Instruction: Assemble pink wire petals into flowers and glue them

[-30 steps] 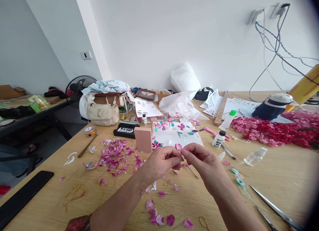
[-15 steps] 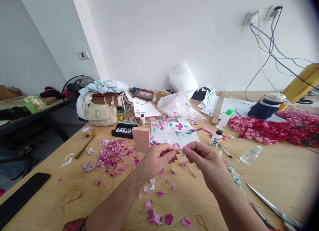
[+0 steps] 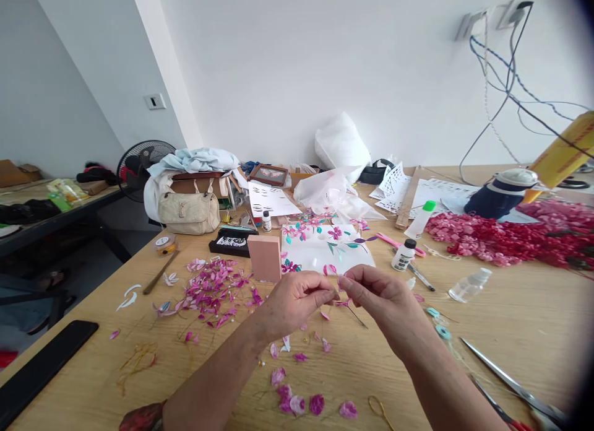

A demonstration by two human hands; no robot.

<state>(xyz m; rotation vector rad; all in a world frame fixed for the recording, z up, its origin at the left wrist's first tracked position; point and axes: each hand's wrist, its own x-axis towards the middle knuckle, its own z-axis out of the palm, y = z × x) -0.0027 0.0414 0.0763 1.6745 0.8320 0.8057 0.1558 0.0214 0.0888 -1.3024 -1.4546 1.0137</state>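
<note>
My left hand (image 3: pixel 299 301) and my right hand (image 3: pixel 377 295) meet over the table's middle, fingertips nearly touching. Both are closed in a pinch. A small pink petal (image 3: pixel 341 283) shows at the right fingertips. Whatever the left fingers pinch is too fine to make out. Just below them lies a pink petal piece on a dark stem (image 3: pixel 358 317). Loose petals (image 3: pixel 317 404) are scattered on the wood nearer to me. To the left spreads a heap of magenta petals (image 3: pixel 211 288) with fine wires and pearly beads.
Behind the hands stand a wooden block (image 3: pixel 264 258) and a sheet with flower pieces (image 3: pixel 306 253). At right are a black-capped bottle (image 3: pixel 403 256), a clear spray bottle (image 3: pixel 469 287), scissors (image 3: pixel 508 381) and red-pink flower bunches (image 3: pixel 492 239). A black phone-like slab (image 3: pixel 46 372) lies at left.
My hands stay pinched close together, and the left fingertips have dipped slightly. The whole view has shifted a little.
</note>
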